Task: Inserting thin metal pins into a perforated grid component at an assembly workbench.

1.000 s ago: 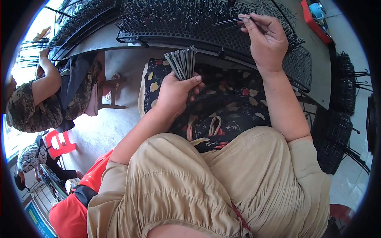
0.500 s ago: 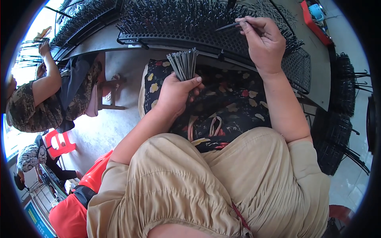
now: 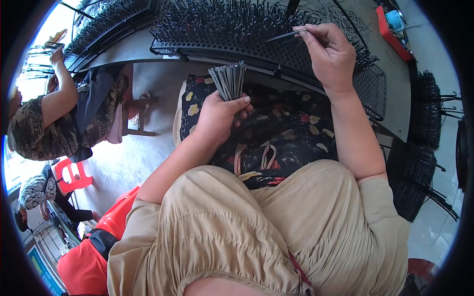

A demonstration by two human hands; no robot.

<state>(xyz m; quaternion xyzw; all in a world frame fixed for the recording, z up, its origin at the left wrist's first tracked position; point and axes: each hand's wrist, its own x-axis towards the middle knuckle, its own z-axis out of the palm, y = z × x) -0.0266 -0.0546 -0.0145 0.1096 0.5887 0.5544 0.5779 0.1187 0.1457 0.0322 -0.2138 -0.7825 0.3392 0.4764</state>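
My left hand point(image 3: 219, 117) is closed around a bundle of thin grey metal rods point(image 3: 228, 83), which fan out above the fist and have small looped or flattened ends. Up to the right, my right hand point(image 3: 334, 61) pinches a thin dark metal rod point(image 3: 282, 36) between thumb and fingers, its tip pointing left. That rod is in front of a long black perforated rack point(image 3: 212, 50), densely filled with upright dark rods point(image 3: 217, 22). Whether the pinched rod touches the rack I cannot tell. A black flowered cloth point(image 3: 286, 113) lies over my lap below both hands.
Loose grey rods point(image 3: 340, 17) lie behind the rack. A red tray point(image 3: 393, 34) with a light-blue cup point(image 3: 395, 20) is at the far right, above stacked black racks point(image 3: 425, 111). Another person point(image 3: 54, 116) works at the left; a red stool point(image 3: 74, 175) stands lower left.
Both hands keep their grips and have barely moved. The rack and table appear slightly lower and further right, as the view has shifted a little.
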